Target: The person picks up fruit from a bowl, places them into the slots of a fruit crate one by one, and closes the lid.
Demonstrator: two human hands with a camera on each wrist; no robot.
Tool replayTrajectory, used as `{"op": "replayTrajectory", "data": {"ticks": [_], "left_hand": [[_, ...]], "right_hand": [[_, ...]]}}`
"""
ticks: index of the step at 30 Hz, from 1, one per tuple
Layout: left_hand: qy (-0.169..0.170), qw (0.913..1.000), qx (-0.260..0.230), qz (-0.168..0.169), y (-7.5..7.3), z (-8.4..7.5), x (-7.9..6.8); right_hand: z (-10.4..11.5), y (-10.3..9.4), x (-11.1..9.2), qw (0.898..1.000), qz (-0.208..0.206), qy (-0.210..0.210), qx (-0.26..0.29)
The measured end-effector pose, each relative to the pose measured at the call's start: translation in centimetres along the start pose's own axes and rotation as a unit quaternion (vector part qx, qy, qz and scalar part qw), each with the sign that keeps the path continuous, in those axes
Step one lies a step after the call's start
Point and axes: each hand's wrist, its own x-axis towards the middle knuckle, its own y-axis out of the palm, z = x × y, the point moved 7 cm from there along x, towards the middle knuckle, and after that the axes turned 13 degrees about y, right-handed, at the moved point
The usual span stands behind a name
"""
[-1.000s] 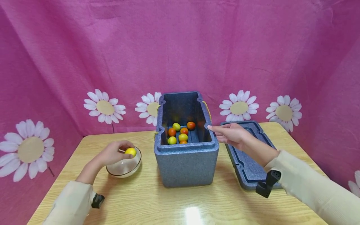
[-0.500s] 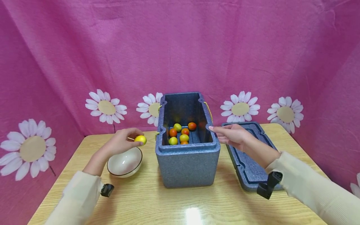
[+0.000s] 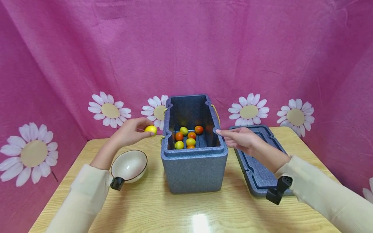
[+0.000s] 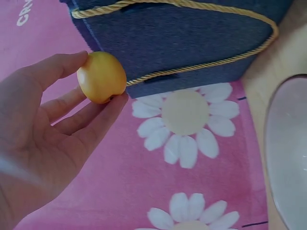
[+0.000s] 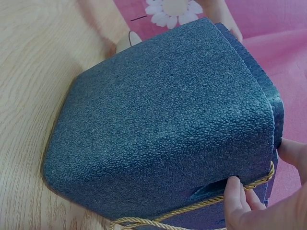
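My left hand (image 3: pixel 130 132) pinches a yellow tomato (image 3: pixel 151 130) between thumb and fingertips, just left of the foam box's rim and above table height. In the left wrist view the tomato (image 4: pixel 101 77) shows a small stem dimple at its lower end. The grey-blue foam box (image 3: pixel 193 173) stands without its lid mid-table, with several red and yellow tomatoes (image 3: pixel 190 142) on its floor. My right hand (image 3: pixel 243 139) rests at the box's right side, its thumb on the rim. In the right wrist view its fingertips (image 5: pixel 233 184) touch the wall beside the handle slot and yellow rope (image 5: pixel 192 205).
A white bowl (image 3: pixel 129 166) with a dark rim stands left of the box, beneath the left forearm. The box lid (image 3: pixel 263 171) lies on the table at right, under the right forearm. A pink curtain (image 3: pixel 186 48) with daisies hangs close behind the table.
My left hand has lifted the yellow tomato out of the bowl and carried it up and right toward the box. The right hand and the box have stayed put.
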Motion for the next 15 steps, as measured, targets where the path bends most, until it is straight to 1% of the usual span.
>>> {"op": "replayTrajectory", "data": {"ticks": [3, 8, 15], "left_hand": [[0.0, 1.0, -0.005, -0.001, -0.4, -0.5, 0.6], [0.003, 0.9999, -0.014, -0.003, -0.5, -1.1, 1.6], [0.003, 1.0, -0.004, -0.003, -0.9, -2.1, 3.0]], "right_hand": [[0.1, 0.0, 0.0, 1.0, 0.002, -0.001, -0.002], [0.0, 0.1, 0.0, 1.0, 0.005, -0.001, -0.003], [0.0, 0.0, -0.1, 1.0, 0.003, -0.001, -0.002]]}}
